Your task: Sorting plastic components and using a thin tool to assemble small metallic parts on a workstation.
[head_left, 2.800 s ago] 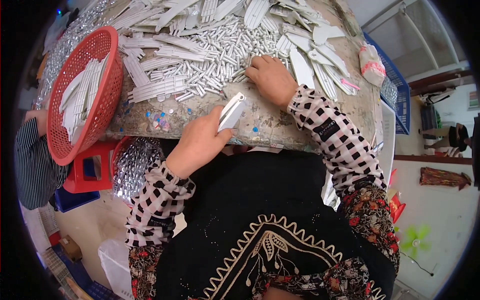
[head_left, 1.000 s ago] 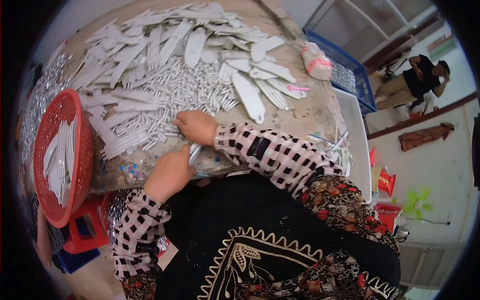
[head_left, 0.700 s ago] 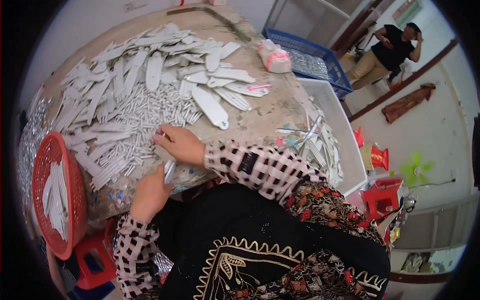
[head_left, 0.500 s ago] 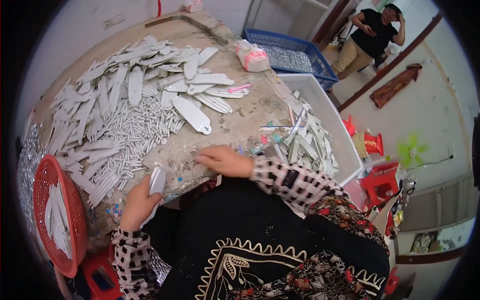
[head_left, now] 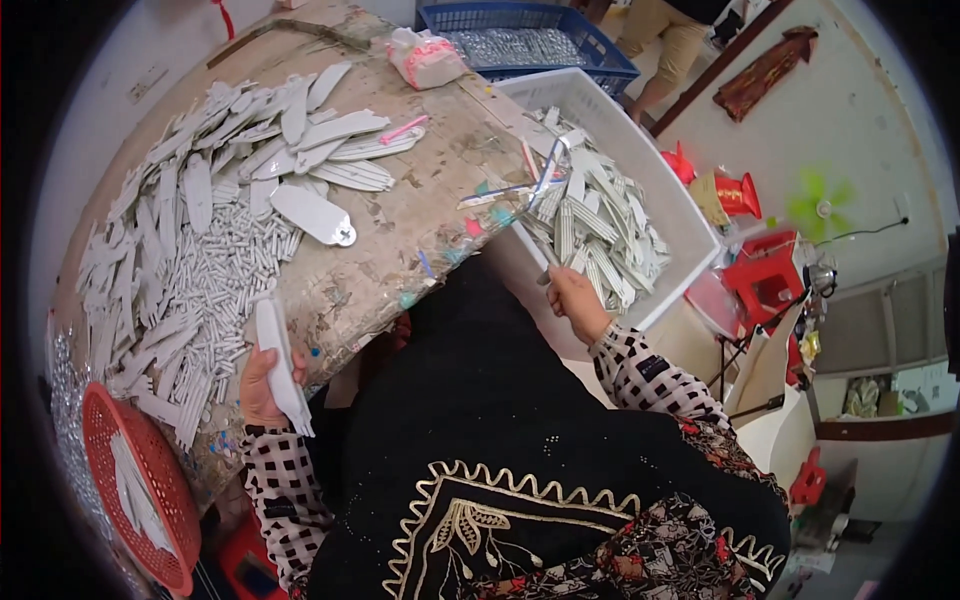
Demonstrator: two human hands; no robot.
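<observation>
At far left I see a red basket point(head_left: 140, 490) below the surface point(head_left: 420, 230). Just right of it, my left hand point(head_left: 262, 385) has its grip closed around a stack of white strips point(head_left: 280, 365) at the surface edge. Farther right, my right hand point(head_left: 575, 300) pinches a thin piece over the white bin point(head_left: 660, 190).

You sit in a small workshop: a worn worktable point(head_left: 430, 210) heaped with white paper strips point(head_left: 200, 260), a white bin point(head_left: 640, 170) of bundled pieces, a red basket point(head_left: 140, 500) and blue crate point(head_left: 530, 30).
</observation>
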